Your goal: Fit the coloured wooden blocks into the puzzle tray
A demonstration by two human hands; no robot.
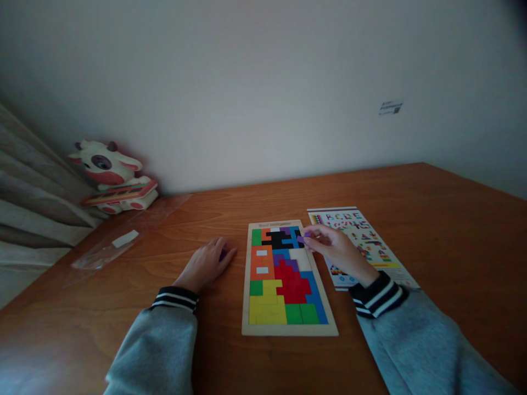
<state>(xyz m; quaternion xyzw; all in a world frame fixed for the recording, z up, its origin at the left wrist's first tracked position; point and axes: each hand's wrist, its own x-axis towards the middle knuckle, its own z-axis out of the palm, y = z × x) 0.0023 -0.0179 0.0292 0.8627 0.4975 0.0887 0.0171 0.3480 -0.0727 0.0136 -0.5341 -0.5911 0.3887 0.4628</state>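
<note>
A wooden block-puzzle board [290, 330] lies flat on the table, filled with red, yellow, green, blue, orange and black pieces. Pinched between thumb and fingers of my right hand [335, 249] is a purple puzzle piece [303, 238], held over the board's upper right edge. To the left of the board, my left hand [206, 263] rests on the table with curled fingers around another purple puzzle piece [223, 255], mostly hidden. Small white patches [262, 270] show among the orange pieces, and a larger pale area [302, 259] sits at the board's right side.
A printed pattern sheet [370, 241] lies right of the board, partly beneath my right forearm. Clear plastic wrapping [101, 252] with a white label [125, 238] is at the left. A cow-shaped toy keyboard [119, 181] stands in the back left corner near a curtain [33, 181].
</note>
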